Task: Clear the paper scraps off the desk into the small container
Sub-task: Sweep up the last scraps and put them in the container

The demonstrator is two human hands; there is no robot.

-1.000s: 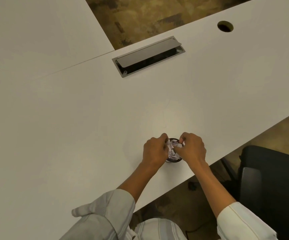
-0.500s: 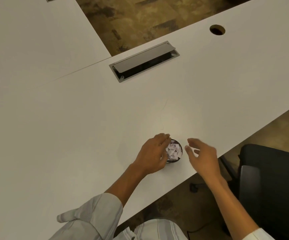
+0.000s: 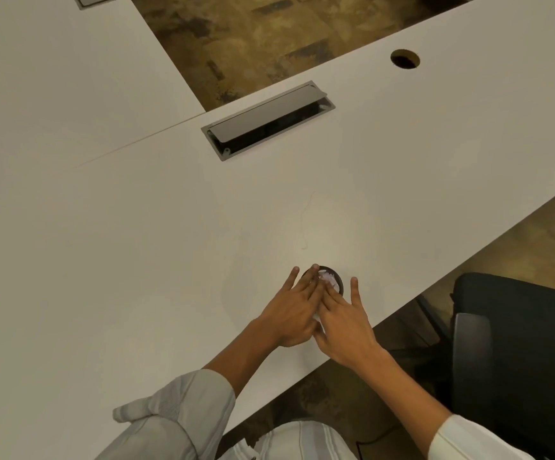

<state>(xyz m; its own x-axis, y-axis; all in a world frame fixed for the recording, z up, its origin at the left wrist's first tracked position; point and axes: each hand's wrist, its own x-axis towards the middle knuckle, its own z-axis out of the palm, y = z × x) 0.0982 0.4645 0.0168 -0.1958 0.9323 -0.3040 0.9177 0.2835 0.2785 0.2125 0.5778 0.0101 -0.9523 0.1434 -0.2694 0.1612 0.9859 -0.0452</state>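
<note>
back together since a moment ago: left hand (image 3: 291, 315) and right hand (image 3: 344, 327), fingers spread flat, holding nothing, over scraps (image 3: 331, 281) in container (image 3: 340, 281) on bench (image 3: 136, 244).

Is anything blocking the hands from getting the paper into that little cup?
Nothing visible. Both hands, left and right, lie flat over the cup, fingers on the scraps already inside it.
</note>
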